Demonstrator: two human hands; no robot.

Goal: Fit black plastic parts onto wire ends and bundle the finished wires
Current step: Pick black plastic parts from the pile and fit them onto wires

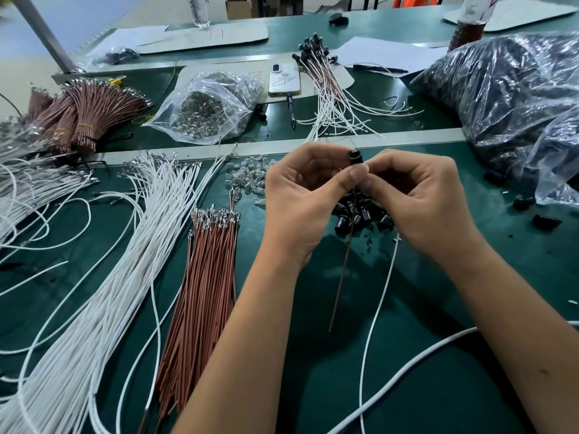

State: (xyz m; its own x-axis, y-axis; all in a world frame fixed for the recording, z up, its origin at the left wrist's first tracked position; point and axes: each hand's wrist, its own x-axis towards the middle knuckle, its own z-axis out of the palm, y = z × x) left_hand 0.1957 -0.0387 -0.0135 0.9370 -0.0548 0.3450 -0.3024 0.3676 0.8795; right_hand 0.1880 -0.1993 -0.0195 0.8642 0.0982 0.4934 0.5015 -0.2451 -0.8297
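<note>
**Both hands pinch one black part above the table**

The left hand [300, 195] and right hand [416, 198] meet over the green table [407, 324], fingers curled in tight. Between them they hold a small black part [355, 157], upright, its top poking out above the fingertips. The left thumb [352, 177] presses against its side; the right hand's fingers fold round it from the other side. A brown wire [343, 270] hangs straight down from the part, its free end above the table. A white wire [380, 296] also drops from under the right hand and curves toward the near edge; whether it enters the part I cannot tell.

Just beneath the hands lies a heap of loose black parts [360, 216]. To the left lie a row of brown wires [203, 286] and a wide spread of white wires [131, 245]. Finished wires [326, 89] with black ends lie fanned out beyond the hands, beside a phone [284, 79]. A clear bag of bulbs [206, 111] sits to its left, and a big bag of black parts [507, 98] on the right.
</note>
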